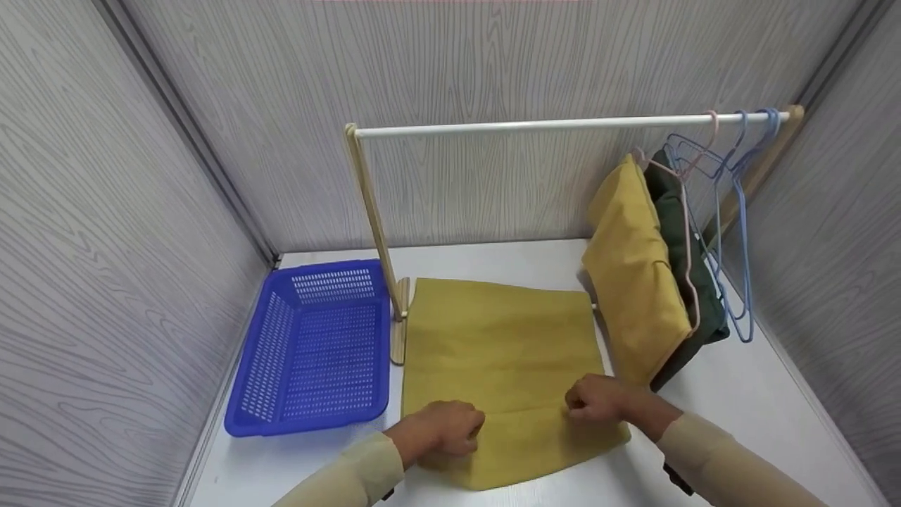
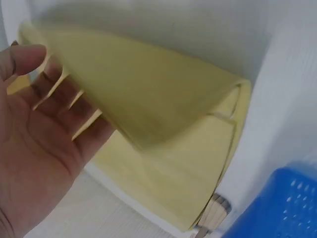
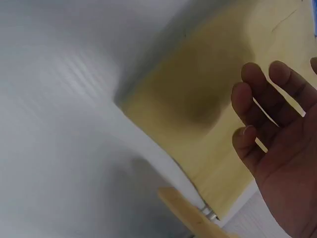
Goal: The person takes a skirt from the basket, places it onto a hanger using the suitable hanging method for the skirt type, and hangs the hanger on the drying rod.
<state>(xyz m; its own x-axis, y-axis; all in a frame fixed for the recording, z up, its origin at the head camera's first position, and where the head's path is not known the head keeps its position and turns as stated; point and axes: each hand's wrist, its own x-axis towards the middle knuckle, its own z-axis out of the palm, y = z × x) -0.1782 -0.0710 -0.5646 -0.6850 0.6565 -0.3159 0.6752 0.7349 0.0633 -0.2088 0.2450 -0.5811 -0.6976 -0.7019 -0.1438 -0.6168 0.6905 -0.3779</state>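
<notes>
A mustard-yellow cloth [image 1: 503, 338] lies spread on the white table, with a crease across its nearer part. My left hand [image 1: 450, 427] is over its near left part. In the left wrist view, that hand's fingers [image 2: 62, 99] are fairly straight and spread, reaching to a raised flap of the cloth [image 2: 119, 79]; the fingertips are partly hidden by it. Over the near right part is my right hand [image 1: 598, 399]. Its fingers [image 3: 265, 94] bend loosely with nothing between them in the right wrist view, and the cloth [image 3: 183, 99] shows beyond them.
A blue plastic basket [image 1: 331, 352] stands at the left, beside the wooden foot of a rack. The rack's white rail [image 1: 493, 127] crosses above the cloth. Yellow padded fabric [image 1: 630, 267], dark green fabric [image 1: 679, 232], a pink hanger [image 1: 690, 246] and blue hangers [image 1: 745, 260] hang at the right.
</notes>
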